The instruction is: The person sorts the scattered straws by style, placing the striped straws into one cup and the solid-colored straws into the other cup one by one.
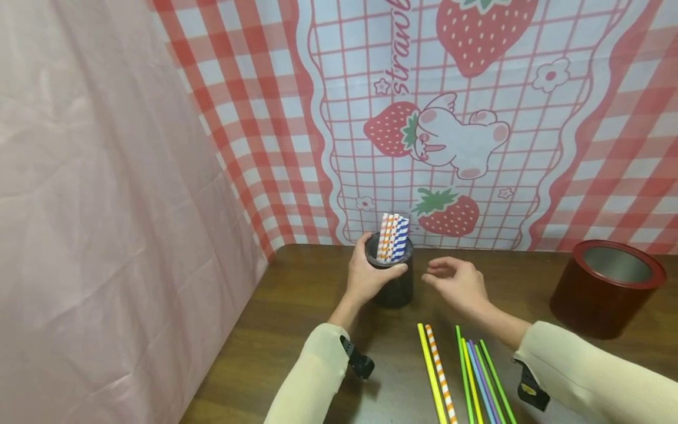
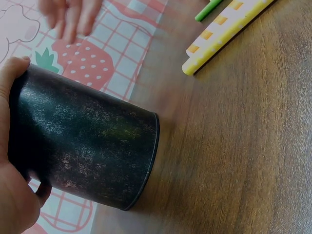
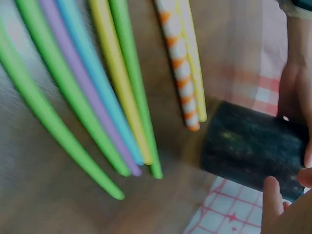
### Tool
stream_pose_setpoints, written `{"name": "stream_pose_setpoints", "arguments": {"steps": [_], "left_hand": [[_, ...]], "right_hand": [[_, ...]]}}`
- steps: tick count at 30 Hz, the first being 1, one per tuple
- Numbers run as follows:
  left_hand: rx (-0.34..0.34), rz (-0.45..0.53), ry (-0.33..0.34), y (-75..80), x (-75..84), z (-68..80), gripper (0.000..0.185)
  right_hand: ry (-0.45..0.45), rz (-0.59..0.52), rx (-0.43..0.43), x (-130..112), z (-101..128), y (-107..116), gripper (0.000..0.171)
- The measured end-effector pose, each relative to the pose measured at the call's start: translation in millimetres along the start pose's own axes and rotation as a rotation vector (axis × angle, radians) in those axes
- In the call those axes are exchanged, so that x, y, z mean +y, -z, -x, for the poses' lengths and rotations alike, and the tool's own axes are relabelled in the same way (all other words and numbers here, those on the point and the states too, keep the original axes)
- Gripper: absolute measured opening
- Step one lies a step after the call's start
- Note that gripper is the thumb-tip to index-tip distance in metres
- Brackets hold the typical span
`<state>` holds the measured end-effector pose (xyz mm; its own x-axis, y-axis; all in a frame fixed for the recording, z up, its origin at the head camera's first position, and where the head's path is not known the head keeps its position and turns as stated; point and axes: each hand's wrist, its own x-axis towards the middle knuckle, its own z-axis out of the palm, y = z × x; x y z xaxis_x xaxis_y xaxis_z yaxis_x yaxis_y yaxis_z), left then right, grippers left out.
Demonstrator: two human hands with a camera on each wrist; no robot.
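My left hand (image 1: 369,274) grips a black cylindrical cup (image 1: 396,292) near its rim, thumb across the front. Several patterned paper straws (image 1: 392,238), striped and dotted in orange, red and blue, stand in that cup. To the cup's right, my right hand (image 1: 459,284) hovers with loosely bent fingers and holds nothing. Nearer to me on the table lie a yellow straw (image 1: 431,371) and an orange-and-white striped straw (image 1: 441,374). Beside them is a group of plain straws (image 1: 481,377) in green, yellow, blue and purple, their near ends cut off by the head view's edge.
A dark red round container (image 1: 595,300) with a wide opening stands at the right of the brown wooden table (image 1: 275,330). Behind the table hangs a strawberry-printed checked cloth (image 1: 349,118). A pale pink curtain (image 1: 106,206) hangs along the left side.
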<state>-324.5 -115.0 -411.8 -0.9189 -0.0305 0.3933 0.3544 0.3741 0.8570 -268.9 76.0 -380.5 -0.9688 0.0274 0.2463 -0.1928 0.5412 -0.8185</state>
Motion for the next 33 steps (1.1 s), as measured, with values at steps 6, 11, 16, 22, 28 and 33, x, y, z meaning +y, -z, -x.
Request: {"name": "stream_pose_setpoints", "arguments": {"steps": [6, 11, 16, 22, 28, 33], "left_hand": [[-0.008, -0.017, 0.007, 0.7, -0.6, 0.8, 0.100], [-0.013, -0.012, 0.015, 0.8, -0.8, 1.3, 0.101], [-0.011, -0.007, 0.015, 0.6, 1.0, 1.9, 0.098], [-0.012, 0.002, 0.019, 0.4, 0.8, 2.0, 0.098], [-0.023, 0.002, 0.033, 0.2, 0.6, 1.9, 0.097], [-0.019, -0.003, 0.026, 0.8, -0.2, 0.0, 0.099]], "right_hand": [[-0.205, -0.175, -0.213, 9, 16, 2, 0.040], [-0.343, -0.304, -0.378, 17, 26, 3, 0.039], [-0.432, -0.288, -0.503, 27, 33, 7, 0.041], [-0.450, -0.242, -0.547, 40, 43, 6, 0.034], [-0.384, -0.195, -0.498, 45, 51, -3, 0.022], [-0.370, -0.162, -0.402, 41, 54, -14, 0.033]]}}
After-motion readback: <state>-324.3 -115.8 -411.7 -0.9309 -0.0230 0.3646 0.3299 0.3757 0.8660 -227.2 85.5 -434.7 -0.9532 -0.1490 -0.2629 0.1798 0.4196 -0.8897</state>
